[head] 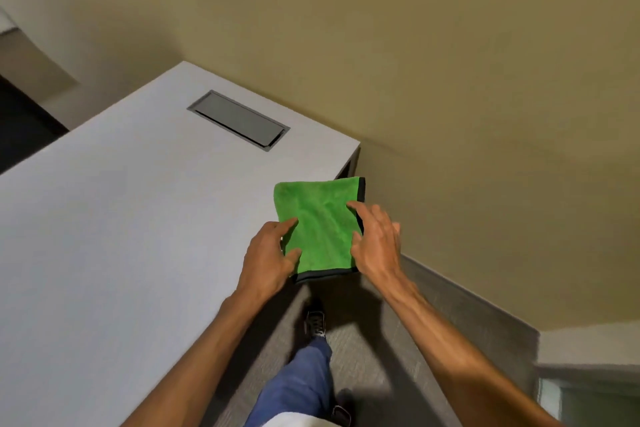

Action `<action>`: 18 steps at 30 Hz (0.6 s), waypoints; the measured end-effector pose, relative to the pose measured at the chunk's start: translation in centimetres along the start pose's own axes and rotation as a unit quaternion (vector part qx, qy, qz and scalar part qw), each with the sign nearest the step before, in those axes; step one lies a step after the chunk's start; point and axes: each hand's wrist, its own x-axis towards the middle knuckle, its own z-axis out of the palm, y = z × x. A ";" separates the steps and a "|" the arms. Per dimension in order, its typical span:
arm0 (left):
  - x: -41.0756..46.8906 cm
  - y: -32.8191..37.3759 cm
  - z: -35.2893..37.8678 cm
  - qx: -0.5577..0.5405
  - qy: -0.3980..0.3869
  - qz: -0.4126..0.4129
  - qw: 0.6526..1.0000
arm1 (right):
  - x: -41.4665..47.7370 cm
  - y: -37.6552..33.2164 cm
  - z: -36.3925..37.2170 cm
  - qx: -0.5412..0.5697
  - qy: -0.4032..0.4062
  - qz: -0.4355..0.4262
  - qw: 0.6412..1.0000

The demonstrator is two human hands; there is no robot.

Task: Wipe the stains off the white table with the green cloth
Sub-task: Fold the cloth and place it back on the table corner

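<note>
The folded green cloth lies at the near right corner of the white table, its right edge overhanging the side. The left hand pinches its left edge between thumb and fingers; the right hand rests spread-fingered on its right edge, gripping nothing. No stains are discernible. This looks like readying the cloth; next, press down and sweep left across the top, towards the metal cable hatch.
</note>
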 end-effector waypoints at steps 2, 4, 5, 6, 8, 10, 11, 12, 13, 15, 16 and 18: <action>2.8 -0.3 0.2 -0.009 0.021 -0.014 1.000 | 3.9 0.0 0.6 -0.007 -0.011 -0.022 1.000; 5.8 -0.5 0.5 -0.019 0.039 -0.027 0.999 | 7.8 0.2 1.4 -0.015 -0.015 -0.042 0.999; 7.5 -0.5 0.7 -0.026 0.047 -0.032 0.998 | 9.9 0.4 1.7 -0.017 -0.016 -0.050 0.999; 9.2 -0.5 0.8 -0.034 0.054 -0.036 0.997 | 12.0 0.6 2.0 -0.017 -0.019 -0.058 0.998; 12.2 -0.4 1.1 -0.045 0.069 -0.042 0.996 | 15.9 0.7 2.4 -0.025 -0.030 -0.075 0.996; 14.9 -0.5 1.5 -0.053 0.078 -0.057 0.994 | 19.6 0.8 3.0 -0.036 -0.047 -0.090 0.994; 16.0 -0.5 1.7 -0.061 0.077 -0.064 0.993 | 21.2 0.9 3.3 -0.040 -0.054 -0.093 0.993; 17.2 -0.4 1.8 -0.068 0.078 -0.069 0.992 | 22.7 0.9 3.6 -0.047 -0.057 -0.100 0.992; 18.4 -0.4 1.9 -0.071 0.077 -0.074 0.992 | 24.2 0.7 3.8 -0.054 -0.064 -0.108 0.991; 20.7 -0.6 2.3 -0.077 0.080 -0.094 0.989 | 27.3 0.6 4.2 -0.070 -0.086 -0.115 0.987; 21.6 -0.7 2.5 -0.082 0.080 -0.108 0.988 | 28.6 0.5 4.6 -0.077 -0.099 -0.120 0.985; 23.3 -0.8 2.9 -0.089 0.079 -0.132 0.984 | 30.7 0.4 5.3 -0.090 -0.121 -0.126 0.981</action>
